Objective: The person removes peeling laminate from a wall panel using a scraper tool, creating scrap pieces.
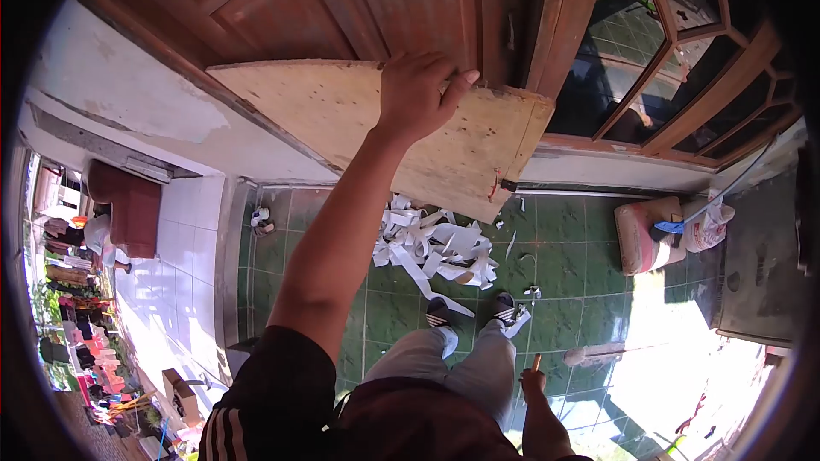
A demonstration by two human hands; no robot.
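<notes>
My left hand (pixel 416 101) is raised in front of me, its fingers hooked over the top edge of a flat wooden board (pixel 461 145). The board is pale and worn, dotted with dark marks, and leans against the brown panelled door (pixel 410 8). A small dark fitting with a reddish piece (pixel 495 183) shows near its lower right corner. Low at my right side, my right hand (pixel 532 384) is closed around a short orange-tan handle (pixel 536 362). The rest of that object is hidden, so I cannot make out its kind.
Torn white strips (pixel 436 248) lie heaped on the green tiled floor (pixel 555 248) before my feet. A sack (pixel 645 235) and a white bag (pixel 709 222) stand right, near a grey cabinet (pixel 760 273). A window (pixel 675 51) adjoins the door. Left is a brown chair (pixel 124 209).
</notes>
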